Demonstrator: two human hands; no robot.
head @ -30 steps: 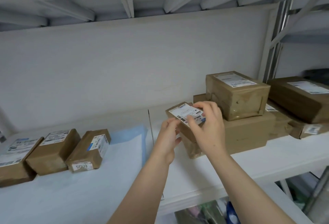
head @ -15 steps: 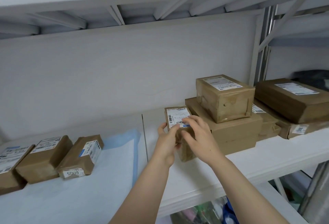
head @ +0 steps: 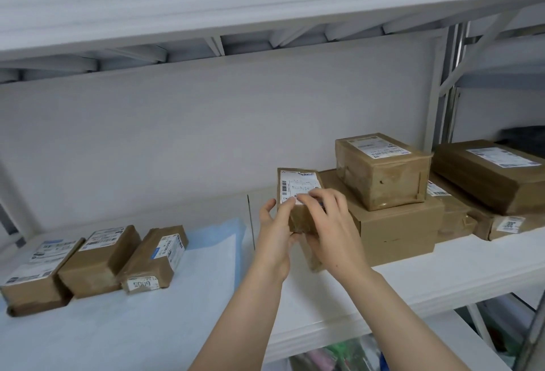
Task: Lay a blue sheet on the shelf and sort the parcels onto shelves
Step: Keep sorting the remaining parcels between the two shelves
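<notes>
Since a moment ago, the small parcel has turned straight. My left hand and right hand both hold it at 12 o'clock. At 9 o'clock the blue sheet has three parcels; the stack at 3 o'clock waits.

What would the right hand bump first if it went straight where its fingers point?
The right hand grips the small parcel, so that comes first; beyond, probably the back wall.
</notes>
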